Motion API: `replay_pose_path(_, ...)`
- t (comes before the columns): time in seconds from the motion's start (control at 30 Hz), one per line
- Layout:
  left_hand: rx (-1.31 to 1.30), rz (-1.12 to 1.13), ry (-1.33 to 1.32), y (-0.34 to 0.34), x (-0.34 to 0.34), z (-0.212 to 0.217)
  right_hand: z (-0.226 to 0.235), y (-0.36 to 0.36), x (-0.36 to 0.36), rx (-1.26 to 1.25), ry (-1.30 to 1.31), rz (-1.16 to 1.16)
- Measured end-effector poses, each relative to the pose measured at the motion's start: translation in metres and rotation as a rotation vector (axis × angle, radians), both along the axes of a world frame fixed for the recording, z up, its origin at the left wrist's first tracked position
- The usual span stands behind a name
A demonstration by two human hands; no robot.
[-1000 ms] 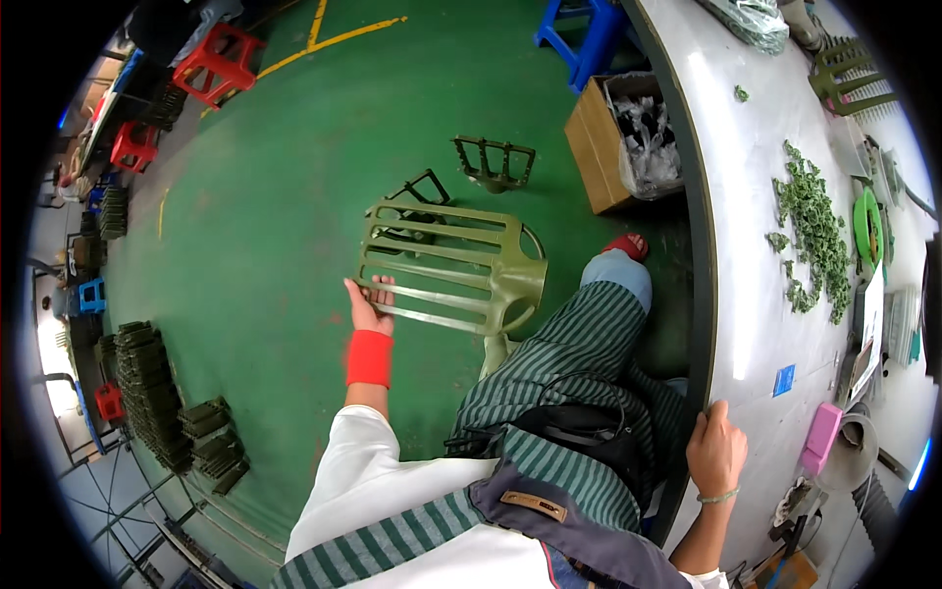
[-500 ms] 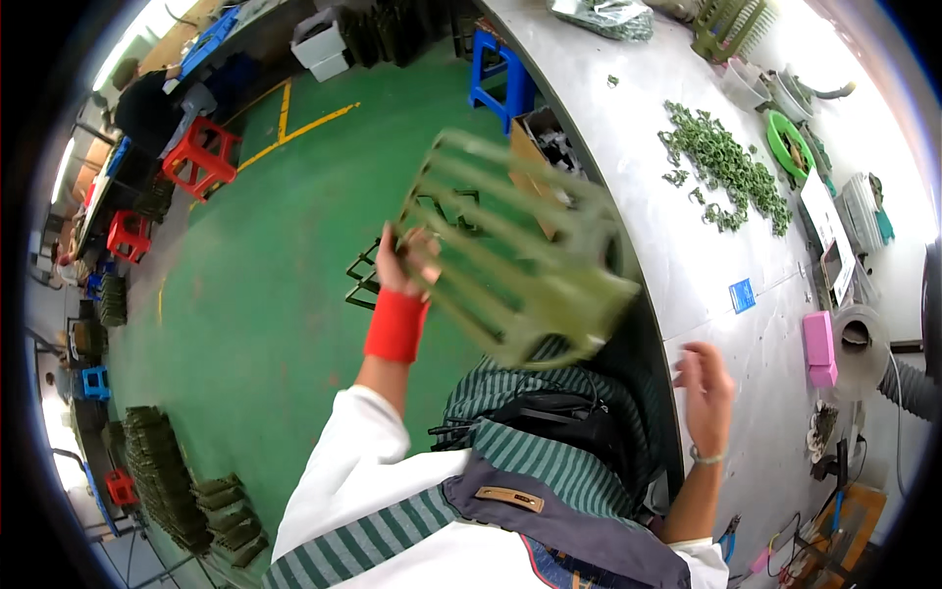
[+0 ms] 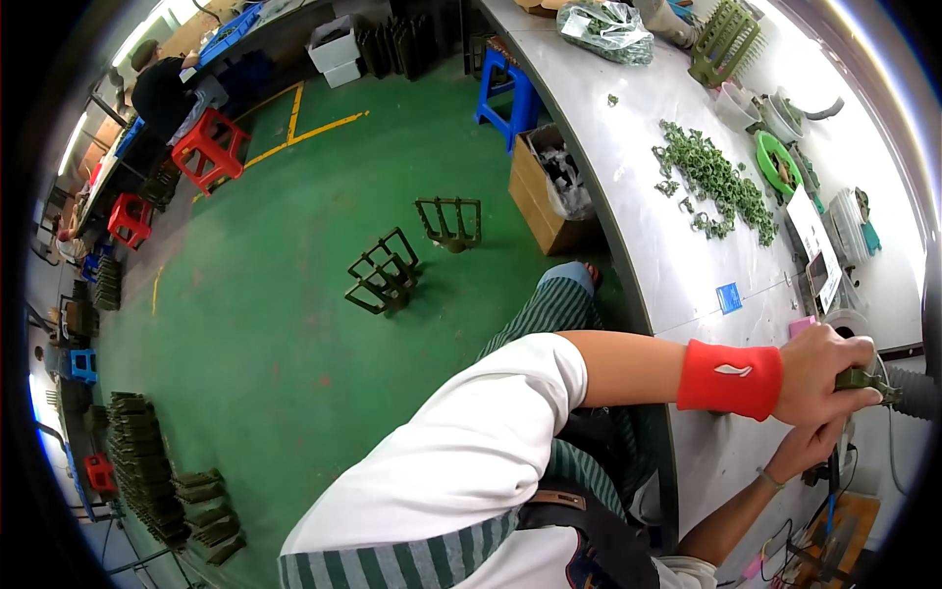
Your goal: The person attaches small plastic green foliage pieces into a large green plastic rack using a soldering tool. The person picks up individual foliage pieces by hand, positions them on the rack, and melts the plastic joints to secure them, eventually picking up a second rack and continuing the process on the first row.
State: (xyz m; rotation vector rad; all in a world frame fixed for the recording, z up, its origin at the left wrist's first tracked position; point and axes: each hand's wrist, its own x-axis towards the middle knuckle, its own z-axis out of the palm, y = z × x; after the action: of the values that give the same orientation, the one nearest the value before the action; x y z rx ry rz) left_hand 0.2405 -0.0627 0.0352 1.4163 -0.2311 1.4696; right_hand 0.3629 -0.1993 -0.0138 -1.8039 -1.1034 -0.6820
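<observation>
Red cloth of a wristband (image 3: pixel 730 378) marks the left hand (image 3: pixel 822 373), which reaches across to the right edge of the frame and is clenched around a small dark green part (image 3: pixel 865 379) held just above the grey tabletop (image 3: pixel 628 187). The right hand (image 3: pixel 807 447) sits directly below it, fingers curled up toward the same green part; whether it actually grips the part cannot be told from this view. Just left of the hands on the tabletop lies a small blue square label (image 3: pixel 729 297), and between that and the left hand a pink flat block (image 3: pixel 801 324) shows at the knuckles. Further up, a loose pile of green pieces (image 3: pixel 714 179) spreads across the surface, with a bright green ring (image 3: pixel 777 160) to its right and a white paper sheet (image 3: pixel 814 236) below that ring. A clear plastic bag of green pieces (image 3: pixel 605 27) rests at the top centre. On the green floor (image 3: pixel 275 314), an open brown cardboard box (image 3: pixel 546 201) stands against the tabletop's edge, a blue stool (image 3: pixel 508 86) above it, and two dark green slatted racks (image 3: pixel 385 273) lie left of the box.
</observation>
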Motion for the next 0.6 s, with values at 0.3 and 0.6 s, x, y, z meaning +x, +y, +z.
replay_pose_path(0.3, -0.083, -0.156, 0.124, 0.002, 0.011, -0.035, -0.080, -0.005, 0.011, -0.273, 0.535, 0.027)
replay_pose_path(0.6, -0.194, -0.524, 0.653, 0.017, -0.010, -0.114, -0.104, 0.010, -0.020, -0.155, 0.611, 0.200)
